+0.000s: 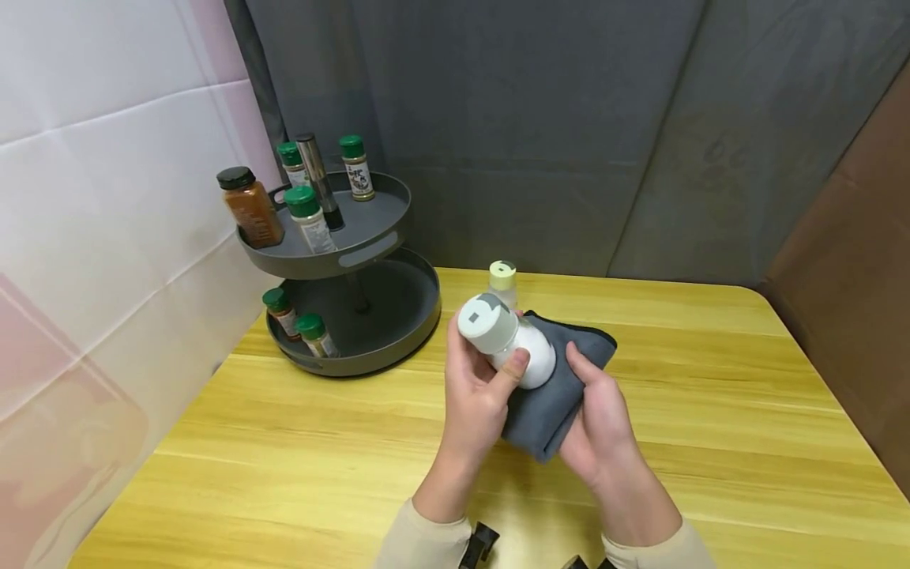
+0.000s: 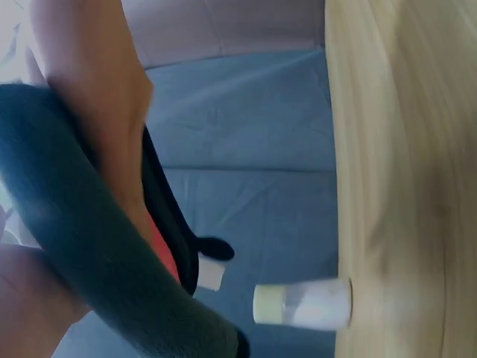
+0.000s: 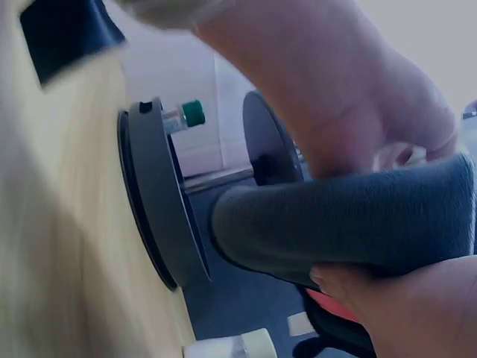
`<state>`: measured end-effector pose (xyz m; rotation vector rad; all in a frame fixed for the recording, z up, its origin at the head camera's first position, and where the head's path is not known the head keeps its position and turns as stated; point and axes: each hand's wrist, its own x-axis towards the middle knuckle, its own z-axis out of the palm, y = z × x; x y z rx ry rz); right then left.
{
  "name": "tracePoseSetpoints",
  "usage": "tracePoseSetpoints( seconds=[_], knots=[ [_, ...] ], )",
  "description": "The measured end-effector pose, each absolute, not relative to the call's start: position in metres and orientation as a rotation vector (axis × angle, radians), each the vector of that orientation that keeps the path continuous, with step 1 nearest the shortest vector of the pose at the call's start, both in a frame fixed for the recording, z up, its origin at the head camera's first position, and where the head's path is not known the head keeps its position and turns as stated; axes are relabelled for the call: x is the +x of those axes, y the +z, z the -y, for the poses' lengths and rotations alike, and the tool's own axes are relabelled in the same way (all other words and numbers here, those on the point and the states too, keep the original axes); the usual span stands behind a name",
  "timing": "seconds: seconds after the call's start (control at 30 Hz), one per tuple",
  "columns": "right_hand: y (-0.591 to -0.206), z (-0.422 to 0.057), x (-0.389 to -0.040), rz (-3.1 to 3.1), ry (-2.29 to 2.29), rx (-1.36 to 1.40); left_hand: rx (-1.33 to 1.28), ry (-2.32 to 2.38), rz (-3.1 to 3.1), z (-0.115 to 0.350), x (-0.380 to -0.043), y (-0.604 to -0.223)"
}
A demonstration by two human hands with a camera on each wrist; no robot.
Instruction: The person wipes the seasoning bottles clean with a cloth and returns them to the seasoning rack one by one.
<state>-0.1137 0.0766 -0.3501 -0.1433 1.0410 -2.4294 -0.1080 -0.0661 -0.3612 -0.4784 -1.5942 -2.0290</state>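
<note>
My left hand [image 1: 472, 407] holds a seasoning bottle [image 1: 536, 359] with white contents, thumb across its side. The bottle tilts, its pale grey-and-white cap [image 1: 488, 322] toward the upper left. My right hand [image 1: 600, 415] grips a folded dark grey cloth [image 1: 536, 423] with black edging, thumb on top. The cloth lies against the lower side and base of the bottle. In both wrist views the thick fold of the cloth [image 2: 82, 201] [image 3: 350, 216] covers most of the bottle, and a bit of red shows beneath it.
Just behind the hands a second bottle with a pale yellow cap [image 1: 502, 275] stands on the wooden table [image 1: 711, 411]. At the left is a two-tier dark grey turntable rack [image 1: 391, 332] with green-capped jars, a brown spice jar [image 1: 252, 212] and a metallic cylinder [image 1: 320, 182]. A grey curtain hangs behind.
</note>
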Motion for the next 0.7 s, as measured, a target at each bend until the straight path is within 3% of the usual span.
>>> tracePoseSetpoints(
  seconds=[0.3, 0.7],
  knots=[
    [-0.346, -0.096, -0.117, -1.090, -2.408, -0.201, -0.479, -2.041, 1.513, 0.071, -0.112, -0.365],
    [-0.351, -0.084, -0.112, -1.096, -2.380, -0.108, -0.463, -2.009, 1.570, 0.063, -0.112, -0.362]
  ],
)
